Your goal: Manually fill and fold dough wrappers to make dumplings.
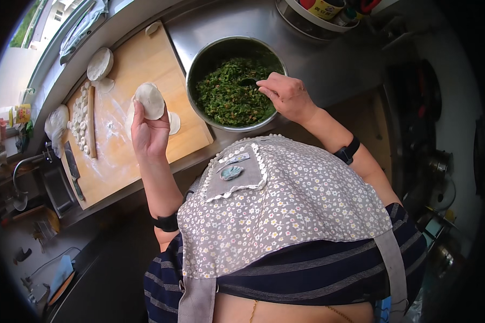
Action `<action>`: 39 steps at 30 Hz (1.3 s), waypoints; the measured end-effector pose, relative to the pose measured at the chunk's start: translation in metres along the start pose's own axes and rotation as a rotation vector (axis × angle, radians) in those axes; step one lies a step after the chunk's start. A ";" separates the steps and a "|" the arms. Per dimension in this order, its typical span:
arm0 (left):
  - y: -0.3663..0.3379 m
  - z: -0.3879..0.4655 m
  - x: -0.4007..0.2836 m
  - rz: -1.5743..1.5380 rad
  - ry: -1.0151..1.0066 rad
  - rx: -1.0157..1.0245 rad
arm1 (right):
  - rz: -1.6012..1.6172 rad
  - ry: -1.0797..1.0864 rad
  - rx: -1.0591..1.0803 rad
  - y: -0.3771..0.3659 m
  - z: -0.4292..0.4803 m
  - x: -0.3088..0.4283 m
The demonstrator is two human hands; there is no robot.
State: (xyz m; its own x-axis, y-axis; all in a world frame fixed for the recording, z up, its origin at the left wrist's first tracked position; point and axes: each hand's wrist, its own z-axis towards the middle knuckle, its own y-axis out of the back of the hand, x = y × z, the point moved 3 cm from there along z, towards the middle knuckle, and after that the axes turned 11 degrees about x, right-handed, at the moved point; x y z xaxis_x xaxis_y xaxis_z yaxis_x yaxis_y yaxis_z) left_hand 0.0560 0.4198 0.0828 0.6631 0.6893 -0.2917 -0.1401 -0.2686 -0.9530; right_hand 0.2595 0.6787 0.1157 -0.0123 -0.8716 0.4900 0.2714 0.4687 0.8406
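My left hand point(151, 131) holds a round dough wrapper point(150, 101) above the floured wooden board point(125, 165). Behind that hand, more flat wrappers point(174, 123) lie on the board. With my right hand point(285, 95) I grip a dark spoon point(248, 82), whose lower end is in chopped green filling point(234, 95). The filling sits in a large steel bowl point(192, 105) to the right of the board. A wooden rolling pin point(91, 121) lies beside small dough pieces point(80, 117) at the board's left.
A kitchen knife point(72, 165) lies on the board's left edge. At its far side are a round floury item point(100, 64) and a small dough piece point(152, 28). A plastic bag point(57, 125) stands by the sink point(56, 181). Beyond the bowl, a round tray point(307, 20) holds condiment jars.
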 end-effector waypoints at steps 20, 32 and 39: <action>-0.024 0.000 0.070 -0.059 0.118 0.068 | 0.879 -0.606 -0.188 -0.035 0.001 -0.038; -0.017 0.012 0.091 -0.076 0.172 -0.130 | 1.106 -0.692 -0.340 -0.028 -0.011 -0.034; -0.011 0.015 0.097 -0.062 0.232 -0.222 | 1.005 -0.657 -0.279 -0.045 0.002 -0.029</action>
State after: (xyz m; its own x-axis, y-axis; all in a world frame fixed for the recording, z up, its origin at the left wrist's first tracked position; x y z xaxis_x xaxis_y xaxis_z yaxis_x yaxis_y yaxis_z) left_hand 0.1108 0.5000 0.0636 0.8186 0.5445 -0.1829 0.0530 -0.3887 -0.9198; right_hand 0.2460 0.6832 0.0645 -0.1389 0.1334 0.9813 0.6349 0.7724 -0.0151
